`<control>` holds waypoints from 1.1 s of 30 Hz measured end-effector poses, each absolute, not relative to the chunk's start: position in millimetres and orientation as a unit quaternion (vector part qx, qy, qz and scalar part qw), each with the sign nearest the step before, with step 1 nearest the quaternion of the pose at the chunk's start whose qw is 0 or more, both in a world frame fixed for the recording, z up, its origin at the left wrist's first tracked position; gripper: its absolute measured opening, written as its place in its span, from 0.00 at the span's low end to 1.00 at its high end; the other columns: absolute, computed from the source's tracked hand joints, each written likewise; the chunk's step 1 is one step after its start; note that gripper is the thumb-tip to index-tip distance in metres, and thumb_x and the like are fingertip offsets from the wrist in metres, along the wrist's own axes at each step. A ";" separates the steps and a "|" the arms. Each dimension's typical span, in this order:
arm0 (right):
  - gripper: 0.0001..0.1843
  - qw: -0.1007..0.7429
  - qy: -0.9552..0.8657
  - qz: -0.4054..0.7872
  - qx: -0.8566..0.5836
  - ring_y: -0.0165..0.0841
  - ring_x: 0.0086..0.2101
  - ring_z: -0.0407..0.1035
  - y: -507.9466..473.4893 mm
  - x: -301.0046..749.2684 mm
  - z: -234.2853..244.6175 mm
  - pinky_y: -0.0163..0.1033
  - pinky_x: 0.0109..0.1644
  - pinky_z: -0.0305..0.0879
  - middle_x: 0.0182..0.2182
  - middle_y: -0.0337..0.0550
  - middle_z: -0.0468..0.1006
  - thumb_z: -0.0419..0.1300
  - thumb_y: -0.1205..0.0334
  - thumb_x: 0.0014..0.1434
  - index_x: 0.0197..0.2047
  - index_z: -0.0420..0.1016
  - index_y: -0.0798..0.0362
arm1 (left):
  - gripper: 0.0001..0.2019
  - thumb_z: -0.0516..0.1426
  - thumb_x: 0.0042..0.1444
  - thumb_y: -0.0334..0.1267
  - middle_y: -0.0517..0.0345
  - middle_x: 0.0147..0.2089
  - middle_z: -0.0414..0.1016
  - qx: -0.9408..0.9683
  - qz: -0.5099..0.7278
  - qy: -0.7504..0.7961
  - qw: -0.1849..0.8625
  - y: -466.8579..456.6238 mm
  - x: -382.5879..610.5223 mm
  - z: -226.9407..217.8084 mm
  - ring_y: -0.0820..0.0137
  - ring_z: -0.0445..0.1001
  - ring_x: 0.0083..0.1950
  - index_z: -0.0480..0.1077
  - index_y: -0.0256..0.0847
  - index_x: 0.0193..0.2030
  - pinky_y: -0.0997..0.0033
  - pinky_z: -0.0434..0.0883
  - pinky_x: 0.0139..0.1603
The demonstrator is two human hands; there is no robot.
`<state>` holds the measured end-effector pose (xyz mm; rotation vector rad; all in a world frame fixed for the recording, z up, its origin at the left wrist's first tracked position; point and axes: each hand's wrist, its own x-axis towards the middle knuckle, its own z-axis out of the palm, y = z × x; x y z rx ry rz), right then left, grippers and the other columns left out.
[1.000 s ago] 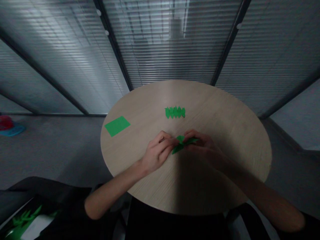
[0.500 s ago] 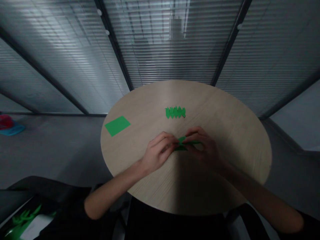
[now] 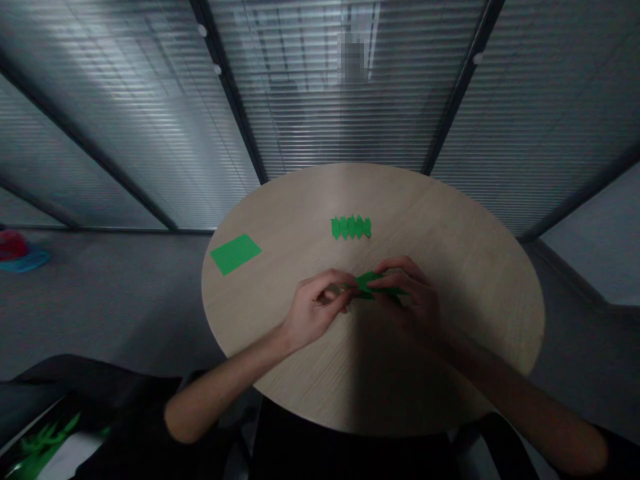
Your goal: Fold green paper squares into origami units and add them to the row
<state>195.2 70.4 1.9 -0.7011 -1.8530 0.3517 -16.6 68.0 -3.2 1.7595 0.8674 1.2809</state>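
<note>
Both hands meet over the middle of a round wooden table [image 3: 450, 220]. My left hand [image 3: 317, 310] pinches the left end of a small folded green paper piece [image 3: 371, 285]. My right hand [image 3: 413, 300] grips its right end from above, fingers curled over it. The piece is held just above the tabletop, lying roughly flat. Beyond the hands lies a finished row of folded green paper with a zigzag edge [image 3: 351, 227].
A flat green paper sheet [image 3: 235, 253] lies near the table's left edge. Glass walls with blinds stand behind the table. A dark bag with green and white items [image 3: 45, 443] sits at the lower left. A red and blue object [image 3: 17, 250] lies on the floor at far left.
The green piece has been turned from tilted to roughly flat between my hands. My right hand has shifted slightly right, and my left-hand fingers have curled in more.
</note>
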 end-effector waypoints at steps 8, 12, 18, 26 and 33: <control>0.06 0.525 -0.777 0.165 -0.305 0.38 0.48 0.74 72.4 193.7 3.1 0.47 0.51 0.72 0.48 0.45 0.74 0.67 0.67 0.62 0.42 0.79 0.47 | 0.04 0.63 0.59 0.33 0.50 0.40 0.84 0.688 0.500 0.363 0.381 67.0 -17.1 1.4 0.74 0.82 0.31 0.79 0.36 0.39 0.79 0.79 0.32; 0.02 0.527 -0.761 0.180 -0.332 0.37 0.47 0.74 71.5 193.3 5.7 0.45 0.51 0.72 0.47 0.45 0.76 0.66 0.65 0.63 0.39 0.78 0.48 | 0.04 0.63 0.59 0.34 0.49 0.41 0.84 0.686 0.487 0.373 0.393 66.4 -17.4 0.9 0.73 0.82 0.31 0.78 0.36 0.39 0.79 0.79 0.31; 0.02 0.526 -0.761 0.196 -0.326 0.37 0.46 0.73 71.9 192.6 7.0 0.45 0.51 0.72 0.46 0.45 0.76 0.66 0.64 0.63 0.39 0.77 0.48 | 0.04 0.63 0.60 0.35 0.48 0.40 0.84 0.679 0.497 0.359 0.404 66.0 -16.1 0.9 0.72 0.82 0.31 0.75 0.36 0.38 0.79 0.79 0.30; 0.02 0.534 -0.757 0.166 -0.338 0.37 0.44 0.72 70.0 192.3 7.3 0.45 0.49 0.72 0.44 0.45 0.75 0.63 0.65 0.65 0.40 0.76 0.48 | 0.07 0.63 0.61 0.38 0.46 0.45 0.83 0.654 0.512 0.330 0.448 68.1 -15.9 -1.9 0.72 0.83 0.33 0.71 0.37 0.37 0.76 0.82 0.33; 0.04 0.542 -0.760 0.141 -0.330 0.35 0.43 0.72 68.5 192.1 6.9 0.43 0.46 0.73 0.46 0.46 0.72 0.63 0.68 0.64 0.40 0.76 0.48 | 0.06 0.63 0.60 0.36 0.51 0.34 0.82 0.636 0.502 0.339 0.477 69.5 -12.9 0.4 0.72 0.81 0.29 0.72 0.36 0.37 0.76 0.81 0.30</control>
